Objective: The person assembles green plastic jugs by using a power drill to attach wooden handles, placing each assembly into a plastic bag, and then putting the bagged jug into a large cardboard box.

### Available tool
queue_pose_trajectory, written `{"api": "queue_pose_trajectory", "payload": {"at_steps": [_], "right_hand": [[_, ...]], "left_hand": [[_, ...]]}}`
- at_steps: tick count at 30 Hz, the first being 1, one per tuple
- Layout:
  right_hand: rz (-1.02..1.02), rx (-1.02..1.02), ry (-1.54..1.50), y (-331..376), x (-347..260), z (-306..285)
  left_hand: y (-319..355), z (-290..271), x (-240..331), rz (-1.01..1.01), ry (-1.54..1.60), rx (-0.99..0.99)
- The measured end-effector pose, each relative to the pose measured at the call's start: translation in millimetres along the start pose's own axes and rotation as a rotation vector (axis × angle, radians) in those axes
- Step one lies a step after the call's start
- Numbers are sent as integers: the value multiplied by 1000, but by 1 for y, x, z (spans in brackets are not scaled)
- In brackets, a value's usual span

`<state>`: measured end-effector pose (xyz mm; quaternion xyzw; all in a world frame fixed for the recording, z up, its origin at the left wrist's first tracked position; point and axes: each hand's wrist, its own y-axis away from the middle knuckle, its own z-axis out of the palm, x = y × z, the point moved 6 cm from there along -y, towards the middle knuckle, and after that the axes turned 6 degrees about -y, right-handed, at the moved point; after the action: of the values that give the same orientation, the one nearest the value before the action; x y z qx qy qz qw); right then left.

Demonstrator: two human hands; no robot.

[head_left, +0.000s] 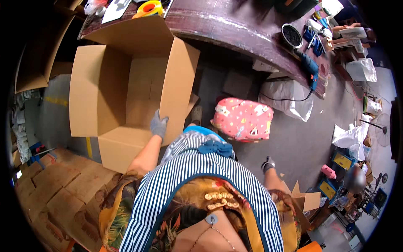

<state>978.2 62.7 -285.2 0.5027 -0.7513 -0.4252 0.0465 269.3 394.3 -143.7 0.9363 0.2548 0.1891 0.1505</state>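
A large open cardboard box [142, 86] is at the left front, its flaps spread outward and its inside bare. My left hand [159, 125], in a grey glove, grips the box at the near right corner, by its flap. Low at my right side hangs my gloved right hand [268, 164], apart from any object, its fingers loosely apart. Between the box and that hand, a pink patterned bundle [242, 119] rests on the floor.
Ahead stands a dark red table [222, 27] with yellow tape rolls [149, 9], a blue power drill [310, 67] and a bowl of dark bits [291, 35]. Flattened cartons [63, 187] lie at the left. White sacks [287, 96] are under the table; a fan [380, 128] stands right.
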Motion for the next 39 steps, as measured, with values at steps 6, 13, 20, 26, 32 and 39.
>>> {"api": "queue_pose_trajectory", "payload": {"at_steps": [6,13,20,26,32,39], "right_hand": [[-1600,-988,782,158,3,169],[-462,-832,215,184,-95,212],[-55,-1192,-236,77,-31,187],[112,-923,146,129,26,110],[84,-905,-6,55,45,119],[65,-1149,-264,143,-48,180]], "left_hand": [[-13,-10,-25,24,15,-37],[-14,-5,-43,3,36,-17],[-45,-3,-12,40,-57,-150],[-24,-5,-42,-61,-74,-53],[-17,-14,-28,49,-118,-87],[-14,-6,-12,38,-102,-57]]}}
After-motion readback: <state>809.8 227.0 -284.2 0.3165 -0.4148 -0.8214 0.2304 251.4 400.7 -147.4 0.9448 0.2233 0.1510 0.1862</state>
